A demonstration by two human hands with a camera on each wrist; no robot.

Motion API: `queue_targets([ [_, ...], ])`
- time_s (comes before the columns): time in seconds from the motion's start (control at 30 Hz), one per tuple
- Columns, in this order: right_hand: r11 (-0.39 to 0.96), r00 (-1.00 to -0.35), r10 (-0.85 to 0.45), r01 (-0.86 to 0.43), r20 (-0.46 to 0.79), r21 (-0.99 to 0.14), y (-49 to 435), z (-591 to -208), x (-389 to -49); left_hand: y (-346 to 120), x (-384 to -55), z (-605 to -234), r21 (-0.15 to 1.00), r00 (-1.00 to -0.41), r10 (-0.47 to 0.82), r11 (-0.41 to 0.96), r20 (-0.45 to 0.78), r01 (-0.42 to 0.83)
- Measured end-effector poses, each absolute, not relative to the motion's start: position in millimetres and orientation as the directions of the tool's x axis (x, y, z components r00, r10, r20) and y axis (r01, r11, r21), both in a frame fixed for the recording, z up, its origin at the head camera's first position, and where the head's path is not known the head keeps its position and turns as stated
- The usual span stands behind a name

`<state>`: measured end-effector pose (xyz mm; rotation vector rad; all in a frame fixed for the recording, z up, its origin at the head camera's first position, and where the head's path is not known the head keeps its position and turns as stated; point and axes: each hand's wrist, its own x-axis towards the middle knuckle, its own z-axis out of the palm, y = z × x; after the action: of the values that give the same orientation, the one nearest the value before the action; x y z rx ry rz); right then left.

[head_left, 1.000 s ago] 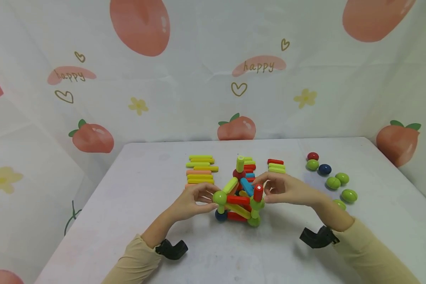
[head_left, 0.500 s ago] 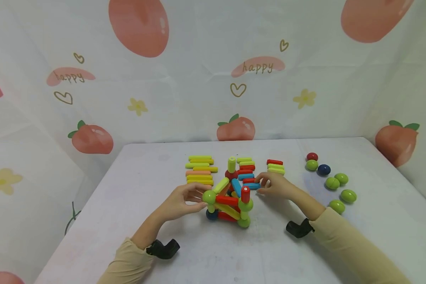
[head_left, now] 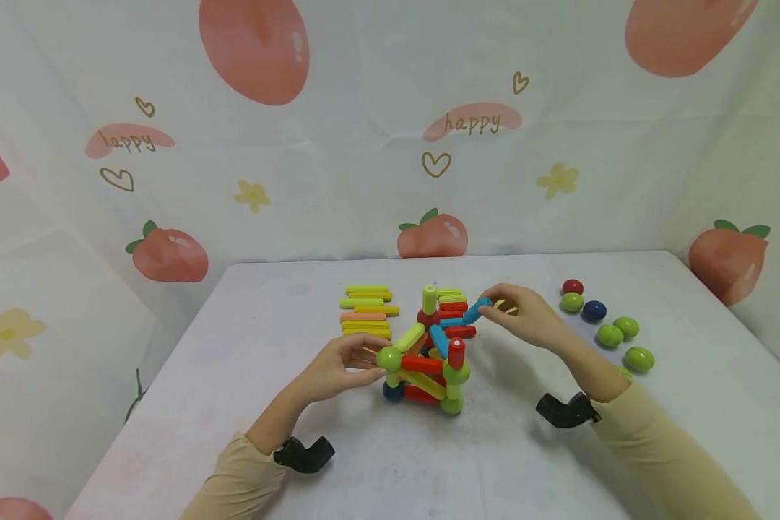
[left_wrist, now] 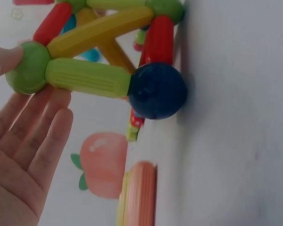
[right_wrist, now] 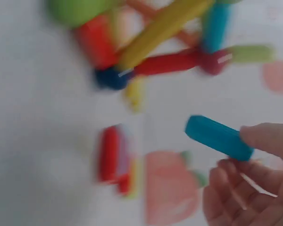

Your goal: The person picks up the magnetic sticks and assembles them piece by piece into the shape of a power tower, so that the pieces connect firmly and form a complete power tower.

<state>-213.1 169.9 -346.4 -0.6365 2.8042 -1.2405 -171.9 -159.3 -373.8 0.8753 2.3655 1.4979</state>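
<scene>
A frame built of coloured sticks and balls (head_left: 422, 365) stands on the table in the head view. My left hand (head_left: 338, 370) holds its upper left green ball (left_wrist: 29, 67), the thumb on one side and fingers on the other. Below that ball, a light green stick (left_wrist: 87, 76) joins a dark blue ball (left_wrist: 158, 91) near the tabletop. Behind and right of the frame, my right hand (head_left: 526, 315) pinches a blue stick (right_wrist: 217, 137) between thumb and fingers, raised off the table. A red stick (head_left: 456, 352) points up from the frame's right corner.
Rows of yellow and orange sticks (head_left: 366, 316) lie behind the frame to the left. Red, green and blue sticks (head_left: 453, 307) lie right behind it. Several loose green balls (head_left: 639, 359), a dark blue ball (head_left: 594, 311) and a red ball (head_left: 573, 287) lie on the right.
My right hand left the frame's right corner, took a blue stick from the row behind and lifted it. The frame shifted left, then slightly right, with my left hand still on it.
</scene>
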Motion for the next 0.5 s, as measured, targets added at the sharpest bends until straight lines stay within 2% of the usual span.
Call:
queue_targets([
  [0.1, 0.527, -0.899, -0.338, -0.426, 0.279, -0.735, 167.5, -320.3, -200.8, -148.7, -171.7, -375.4, 0.883, -0.807, 0.577, 0.306, 0.125, 0.356],
  [0.17, 0.470, -0.865, -0.329, -0.498, 0.379, -0.729, 163.4, -304.8, -191.3, -140.2, -170.9, -376.3, 0.887, -0.805, 0.579, 0.296, 0.129, 0.355],
  [0.3, 0.376, -0.743, -0.372, -0.668, 0.556, -0.642, 151.4, -283.1, -172.6, -123.7, -168.1, -377.3, 0.894, -0.800, 0.581, 0.269, 0.147, 0.359],
  [0.43, 0.371, -0.609, -0.500, -0.793, 0.616, -0.482, 133.6, -276.5, -157.9, -110.6, -164.2, -377.4, 0.894, -0.806, 0.569, 0.258, 0.166, 0.366],
  [0.5, 0.419, -0.599, -0.549, -0.801, 0.583, -0.429, 125.1, -277.5, -152.0, -106.0, -162.4, -376.9, 0.892, -0.806, 0.566, 0.254, 0.176, 0.373],
])
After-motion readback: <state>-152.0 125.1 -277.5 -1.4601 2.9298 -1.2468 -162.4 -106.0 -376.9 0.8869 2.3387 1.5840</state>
